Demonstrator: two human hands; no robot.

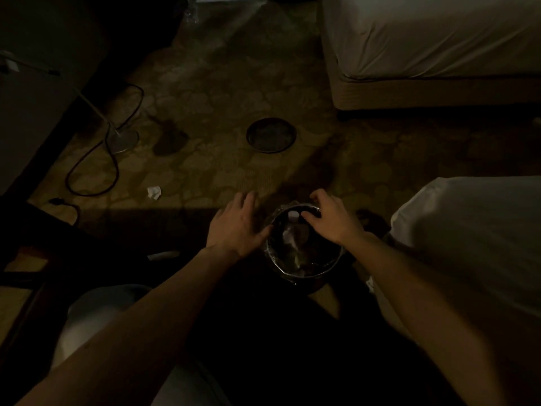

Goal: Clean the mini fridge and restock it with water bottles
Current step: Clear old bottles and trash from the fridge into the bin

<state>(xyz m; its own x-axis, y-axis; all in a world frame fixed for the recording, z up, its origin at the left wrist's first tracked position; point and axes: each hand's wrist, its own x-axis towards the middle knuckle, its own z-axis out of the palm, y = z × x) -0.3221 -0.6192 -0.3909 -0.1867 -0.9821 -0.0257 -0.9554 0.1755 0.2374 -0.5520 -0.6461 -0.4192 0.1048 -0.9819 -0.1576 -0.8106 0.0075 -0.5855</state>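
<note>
Carpet (222, 92) holds a round lid (271, 135), paper scrap (154, 192), cable (96, 159).

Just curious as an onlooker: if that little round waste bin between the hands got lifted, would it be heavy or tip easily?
Probably light: the waste bin seems to hold only crumpled scraps. Its shiny rim may be slippery. It looks small and upright on soft carpet, so a sideways push might tip it. The left hand and right hand bracket the rim.

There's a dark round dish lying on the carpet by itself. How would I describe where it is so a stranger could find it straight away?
Start at the far bed at the top right and look to the carpet just off its near left corner. The round dish lies flat there, alone. Unlike the small bin between the person's hands, it is shallow and nobody touches it.
</note>
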